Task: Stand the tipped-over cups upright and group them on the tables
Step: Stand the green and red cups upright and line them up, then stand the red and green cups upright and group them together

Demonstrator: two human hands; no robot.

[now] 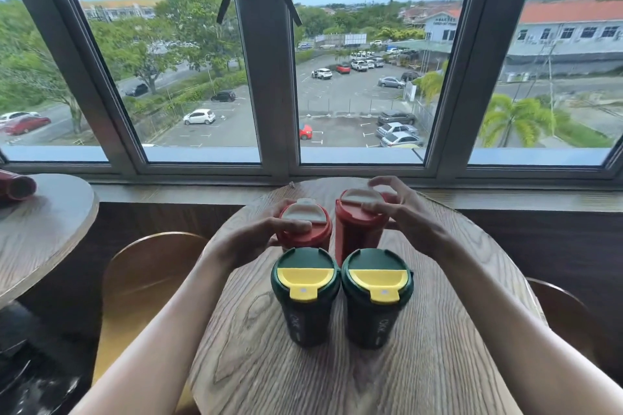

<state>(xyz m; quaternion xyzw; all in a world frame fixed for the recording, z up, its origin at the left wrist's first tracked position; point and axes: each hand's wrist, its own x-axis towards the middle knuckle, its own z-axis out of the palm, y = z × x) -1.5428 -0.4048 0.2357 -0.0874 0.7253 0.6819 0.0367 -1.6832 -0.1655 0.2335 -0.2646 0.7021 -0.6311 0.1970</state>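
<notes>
Four lidded cups stand upright in a tight square on the round wooden table (455, 330). Two dark green cups with yellow flaps, the left green cup (305, 296) and the right green cup (377, 296), are nearest me. Behind them stand the left red cup (308, 226) and the right red cup (357, 222), both with pale lid flaps. My left hand (259, 239) wraps the left red cup's side and lid. My right hand (404, 209) rests its thumb on the right red cup's lid, fingers spread over it. Another red cup (17, 185) lies tipped over on the left table.
A second wooden table (43, 232) stands at the left. A wooden chair back (145, 273) sits between the two tables, and another chair (566, 310) shows at the right. A window sill (188, 192) and large window run behind.
</notes>
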